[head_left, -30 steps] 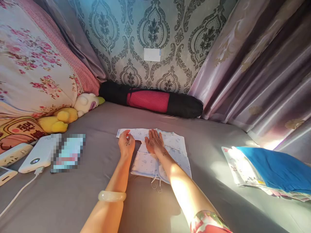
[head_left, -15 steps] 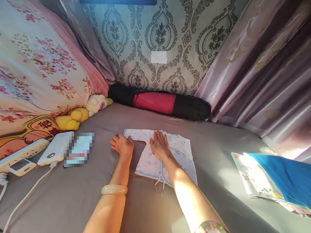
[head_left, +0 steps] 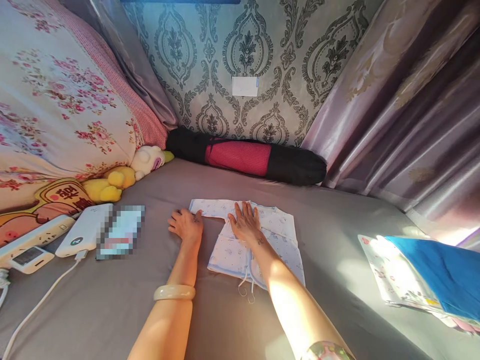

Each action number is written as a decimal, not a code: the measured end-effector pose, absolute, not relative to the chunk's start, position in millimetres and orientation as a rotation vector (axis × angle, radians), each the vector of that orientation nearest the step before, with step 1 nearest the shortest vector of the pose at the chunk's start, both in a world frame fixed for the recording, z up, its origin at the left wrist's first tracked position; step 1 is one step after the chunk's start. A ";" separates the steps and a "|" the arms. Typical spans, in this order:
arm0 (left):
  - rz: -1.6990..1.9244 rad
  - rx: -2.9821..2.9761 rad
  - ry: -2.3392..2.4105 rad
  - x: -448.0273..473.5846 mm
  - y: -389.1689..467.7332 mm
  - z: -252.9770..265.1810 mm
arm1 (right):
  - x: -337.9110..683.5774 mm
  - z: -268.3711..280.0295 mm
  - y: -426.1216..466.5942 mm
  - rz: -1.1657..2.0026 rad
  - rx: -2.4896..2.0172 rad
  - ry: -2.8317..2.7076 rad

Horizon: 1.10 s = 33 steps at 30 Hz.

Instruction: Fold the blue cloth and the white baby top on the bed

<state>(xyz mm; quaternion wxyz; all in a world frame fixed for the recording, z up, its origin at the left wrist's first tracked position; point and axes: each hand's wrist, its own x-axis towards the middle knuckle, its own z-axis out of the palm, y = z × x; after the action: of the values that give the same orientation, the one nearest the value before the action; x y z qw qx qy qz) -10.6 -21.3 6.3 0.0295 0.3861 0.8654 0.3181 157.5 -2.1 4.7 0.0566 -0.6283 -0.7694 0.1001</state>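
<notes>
We see a small white printed cloth garment with pale blue trim [head_left: 228,252] lying flat at the centre of the frame on a smooth grey sheet [head_left: 221,325]. Its one visible sleeve points left, its tie strings point toward the bottom, and its long axis runs left to right along sleeve and shoulders, dipping slightly rightward.

Our left hand [head_left: 185,223] rests beside the cuff, fingers loosely spread and released; whether the thumb presses the cloth, we cannot tell. Our right hand [head_left: 244,222] lies palm down on the garment where sleeve meets body, fingers extended, gripping nothing.

At the left we find a long white plastic power strip [head_left: 62,226], a white rectangular power bank [head_left: 88,230] and a yellow plush toy [head_left: 108,185]; across the middle, a black fabric roll with a red mesh band [head_left: 238,157]; at the right edge, a blue-topped fabric pile [head_left: 438,270].

A pixelated slab [head_left: 123,232] beside the power bank is unreadable. Our right forearm covers part of the garment's body, we cannot make out the other sleeve, and the frame cuts off the pile.
</notes>
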 end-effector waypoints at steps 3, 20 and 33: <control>0.929 1.164 2.682 -11.3 -20.0 8.4 | 157.4 4.4 -0.9 0.312 -1.901 -2.329; 1.811 0.706 1.686 -18.9 -2.6 10.1 | 159.0 3.1 1.3 0.326 -1.902 -2.358; 1.689 0.626 0.792 20.4 -9.3 35.9 | 156.7 9.5 3.4 0.416 -1.950 -2.341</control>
<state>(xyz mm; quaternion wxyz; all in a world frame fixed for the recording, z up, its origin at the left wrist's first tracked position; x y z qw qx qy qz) 20.4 -9.3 35.9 0.5540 0.2648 0.3350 0.7146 156.7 3.4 9.5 0.0333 -0.6337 -0.7609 0.1351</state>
